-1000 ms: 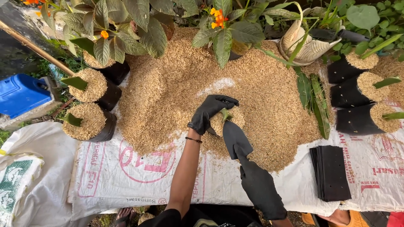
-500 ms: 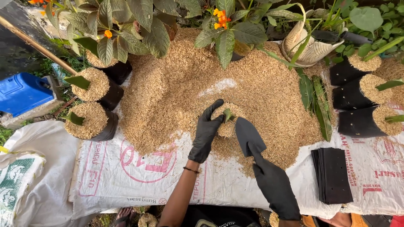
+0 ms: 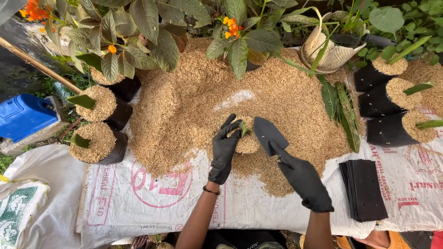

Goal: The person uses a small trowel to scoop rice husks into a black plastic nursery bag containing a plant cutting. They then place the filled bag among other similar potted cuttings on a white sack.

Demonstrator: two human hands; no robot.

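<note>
Left hand (image 3: 224, 150), black-gloved, curled round the side of a small husk-filled grow bag (image 3: 247, 140) with a green cutting (image 3: 243, 128) poking from its top; a second ago laid flat over the bag's top, now shifted to its left flank, fingers wrapped and thumb raised. Right hand (image 3: 302, 180), also gloved, clenched on the handle of a black trowel (image 3: 268, 134); blade lifted closer in than before, now just beside the bag's right edge, and bare of husk as far as can be seen. Judged from that: pressing over, bag steadied for topping up or levelling. Bag itself sunk in the near edge of the rice husk heap (image 3: 198, 97), between both hands.

Underneath, a white woven sack (image 3: 138, 193) spread flat as ground cover, printed with red-pink lettering and a round emblem; a second one (image 3: 413, 184) to the right, with red print. Far left, a crumpled white sack with a green panel (image 3: 16, 203), and a blue plastic box (image 3: 23, 115) above it. On the right, a flat stack of empty black grow bags (image 3: 364, 189). 3 filled black bags (image 3: 392, 106) with green cuttings at the right edge, 2 more (image 3: 99, 138) at the left, leafy plants with orange flowers (image 3: 230, 27) along the top.
</note>
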